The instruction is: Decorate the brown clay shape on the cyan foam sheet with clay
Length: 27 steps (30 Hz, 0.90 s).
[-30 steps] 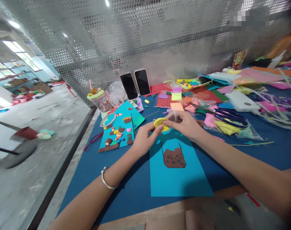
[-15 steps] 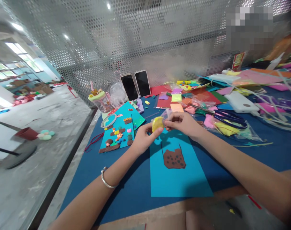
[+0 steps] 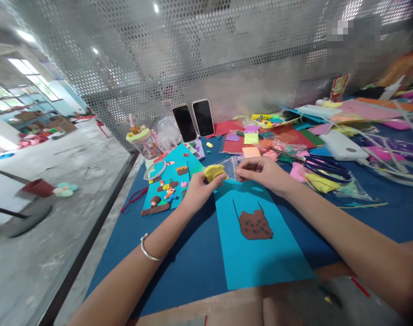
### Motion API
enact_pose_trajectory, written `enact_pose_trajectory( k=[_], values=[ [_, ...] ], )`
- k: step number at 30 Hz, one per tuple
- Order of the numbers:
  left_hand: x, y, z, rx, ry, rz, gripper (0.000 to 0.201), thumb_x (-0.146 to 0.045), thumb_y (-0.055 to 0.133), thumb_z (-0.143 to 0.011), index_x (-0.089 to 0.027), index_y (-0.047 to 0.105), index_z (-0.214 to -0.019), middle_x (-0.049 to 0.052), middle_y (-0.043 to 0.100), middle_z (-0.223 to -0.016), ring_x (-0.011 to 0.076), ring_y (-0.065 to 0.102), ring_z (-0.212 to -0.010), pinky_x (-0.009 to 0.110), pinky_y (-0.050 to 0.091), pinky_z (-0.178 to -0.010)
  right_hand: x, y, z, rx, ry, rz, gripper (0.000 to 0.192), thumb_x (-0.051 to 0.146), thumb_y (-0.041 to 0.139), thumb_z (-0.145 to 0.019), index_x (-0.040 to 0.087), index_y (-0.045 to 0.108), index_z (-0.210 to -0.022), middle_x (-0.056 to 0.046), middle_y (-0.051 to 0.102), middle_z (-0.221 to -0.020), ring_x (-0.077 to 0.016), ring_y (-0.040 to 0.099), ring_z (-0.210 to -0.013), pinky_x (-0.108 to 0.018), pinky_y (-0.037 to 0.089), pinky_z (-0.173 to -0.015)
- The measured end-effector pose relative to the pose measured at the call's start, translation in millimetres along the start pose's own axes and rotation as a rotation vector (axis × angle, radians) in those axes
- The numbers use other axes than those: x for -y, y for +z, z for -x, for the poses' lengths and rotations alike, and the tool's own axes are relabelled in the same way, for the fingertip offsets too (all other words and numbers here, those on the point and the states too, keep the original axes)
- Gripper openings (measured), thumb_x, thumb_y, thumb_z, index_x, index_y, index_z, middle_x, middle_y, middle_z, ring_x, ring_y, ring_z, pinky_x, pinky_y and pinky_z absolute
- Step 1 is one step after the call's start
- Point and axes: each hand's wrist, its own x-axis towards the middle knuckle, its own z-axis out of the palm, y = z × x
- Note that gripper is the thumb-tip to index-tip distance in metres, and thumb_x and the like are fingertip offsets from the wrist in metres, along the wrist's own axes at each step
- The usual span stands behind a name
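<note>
Yellow modelling clay is pinched between the thumb and fingers of my left hand. My right hand grips the edge of a small clear plastic bag, which stretches between the two hands. Below them lies a bright blue sheet of card. On the card is a flat brown clay shape with dark spots, and thin dark lines rise from its two upper sides. A second blue card, decorated with small clay figures, lies left of my left hand.
Two phones lean against the perforated metal screen. Left of them stands a lidded cup. Scissors, clay packets, coloured paper and a white power bank with cables crowd the right side. The table's left edge borders the floor.
My left hand has drawn the yellow clay leftward, away from my right hand, and the clear bag now shows between them. The blue card has shifted slightly right and turned.
</note>
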Motion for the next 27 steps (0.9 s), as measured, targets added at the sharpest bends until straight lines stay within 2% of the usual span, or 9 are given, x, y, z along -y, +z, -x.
enact_pose_trajectory(
  k=[4,5,6,8,10,12,16,22,27],
  values=[
    [-1.4,5.2,5.2,-0.466,0.205,-0.259,0.049,-0.039,0.078,-0.067,-0.020,0.049,-0.102,0.005,0.050,-0.100,0.0178,0.049,-0.089,0.029,0.042,-0.077,-8.8,8.5,-1.2,-0.076,-0.011,0.027,0.026,0.044,0.074,-0.068,0.019,0.066,-0.070,-0.002,0.067,-0.067,-0.0148,0.061,-0.063,-0.030,0.051,-0.065],
    [-3.8,7.3,7.5,-0.506,0.246,-0.308,0.047,-0.038,0.078,-0.068,-0.020,0.048,-0.099,0.004,0.049,-0.098,0.0173,0.048,-0.087,0.030,0.042,-0.077,-10.8,11.2,-1.5,-0.080,-0.011,0.039,0.027,0.045,0.074,-0.069,0.019,0.066,-0.070,-0.002,0.067,-0.067,-0.0151,0.062,-0.063,-0.030,0.051,-0.064],
    [-6.5,9.6,9.6,-0.474,0.260,-0.317,0.041,-0.039,0.075,-0.072,-0.020,0.047,-0.095,0.003,0.049,-0.093,0.0163,0.047,-0.083,0.029,0.042,-0.075,-12.3,13.7,-1.6,-0.078,-0.012,0.051,0.027,0.045,0.073,-0.069,0.019,0.066,-0.071,-0.003,0.068,-0.068,-0.0156,0.062,-0.064,-0.031,0.051,-0.064],
    [-11.3,14.0,12.3,-0.293,0.214,-0.246,0.026,-0.041,0.063,-0.083,-0.020,0.047,-0.085,0.000,0.050,-0.082,0.0141,0.047,-0.075,0.026,0.041,-0.068,-13.9,17.8,-1.3,-0.056,-0.023,0.069,0.027,0.046,0.072,-0.070,0.019,0.068,-0.073,-0.003,0.069,-0.070,-0.0170,0.063,-0.067,-0.031,0.051,-0.066],
    [-13.2,16.8,12.3,-0.119,0.125,-0.150,0.025,-0.042,0.052,-0.090,-0.020,0.048,-0.078,-0.001,0.052,-0.074,0.0127,0.049,-0.068,0.024,0.040,-0.062,-14.2,19.9,-0.5,-0.032,-0.034,0.079,0.026,0.045,0.073,-0.070,0.020,0.069,-0.075,-0.002,0.070,-0.073,-0.0181,0.064,-0.071,-0.032,0.051,-0.068],
    [-11.9,17.5,10.5,-0.044,0.086,-0.120,0.028,-0.042,0.048,-0.092,-0.019,0.050,-0.076,-0.002,0.054,-0.072,0.0127,0.051,-0.067,0.023,0.039,-0.060,-14.5,20.5,0.1,-0.019,-0.024,0.090,0.026,0.044,0.075,-0.068,0.020,0.069,-0.076,-0.002,0.070,-0.074,-0.0184,0.064,-0.072,-0.032,0.051,-0.069],
    [-5.5,14.0,6.4,-0.002,0.148,-0.182,0.028,-0.039,0.043,-0.094,-0.019,0.052,-0.077,-0.002,0.055,-0.071,0.0124,0.051,-0.067,0.022,0.039,-0.061,-19.3,20.6,-1.4,0.017,-0.002,0.066,0.024,0.041,0.074,-0.069,0.020,0.066,-0.077,-0.001,0.068,-0.072,-0.0176,0.063,-0.071,-0.032,0.051,-0.072],
    [0.6,10.5,5.9,0.020,0.207,-0.287,0.024,-0.033,0.043,-0.094,-0.019,0.051,-0.076,-0.002,0.051,-0.070,0.0125,0.047,-0.066,0.023,0.034,-0.063,-29.1,21.1,-6.0,0.070,-0.073,0.091,0.015,0.034,0.062,-0.079,0.019,0.059,-0.080,0.000,0.063,-0.074,-0.0159,0.060,-0.072,-0.030,0.048,-0.071],
    [0.8,13.1,7.5,0.039,0.217,-0.329,0.021,-0.027,0.041,-0.093,-0.019,0.049,-0.075,-0.001,0.052,-0.073,0.0138,0.049,-0.069,0.024,0.035,-0.065,-25.2,22.3,-1.5,0.072,-0.188,0.407,0.009,0.027,0.052,-0.084,0.019,0.052,-0.080,-0.001,0.059,-0.076,-0.0155,0.056,-0.072,-0.028,0.042,-0.067]
  ],
)
